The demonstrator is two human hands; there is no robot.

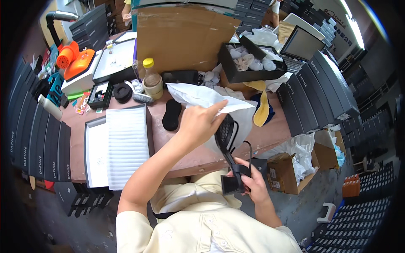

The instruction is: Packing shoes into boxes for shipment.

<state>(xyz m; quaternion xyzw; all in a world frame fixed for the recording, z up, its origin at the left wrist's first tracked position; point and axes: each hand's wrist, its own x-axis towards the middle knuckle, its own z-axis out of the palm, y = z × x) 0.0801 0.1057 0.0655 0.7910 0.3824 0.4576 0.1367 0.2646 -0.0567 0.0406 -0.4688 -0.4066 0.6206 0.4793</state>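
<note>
Grey shoeboxes (42, 143) stand at the left end of the table (76, 135). Above its middle, the left hand (200, 122) has fingers closed on white paper (204, 96); a black sandal (229, 157) slants over the table's near edge, heel end gripped by the right hand (255, 185), fingers curled.

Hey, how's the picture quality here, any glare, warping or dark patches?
Head view: the ceiling tube light at upper right is blown out to white; head view: the stacked grey boxes at left bow with the fisheye bend, and the corners fall to black; head view: the left hand, right hand and black sandal look fairly clear.
</note>
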